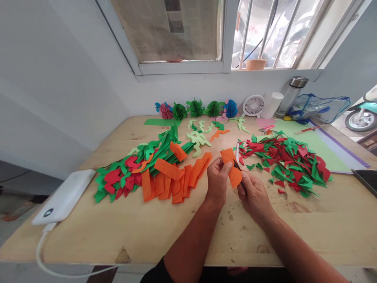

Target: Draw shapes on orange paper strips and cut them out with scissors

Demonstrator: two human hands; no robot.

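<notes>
My left hand [218, 177] pinches a piece of orange paper [235, 177] above the middle of the table. In my right hand [253, 193] is a pair of scissors [236, 165], its dark blades against the orange paper; the handles are mostly hidden by my fingers. To the left of my hands lie several folded orange paper strips [176, 179] with drawn lines. Beyond them are green folded strips [169, 139] and a pile of red and green cut shapes [118, 177]. A heap of red and green paper scraps [291, 161] spreads to the right.
Paper honeycomb figures [195, 108] line the wall beside a small white fan [253, 105]. A glass bottle [290, 96] and a clear pouch [321, 108] stand at the back right. A white power bank [64, 196] with a cable sits left; a phone [366, 180] lies at the right edge.
</notes>
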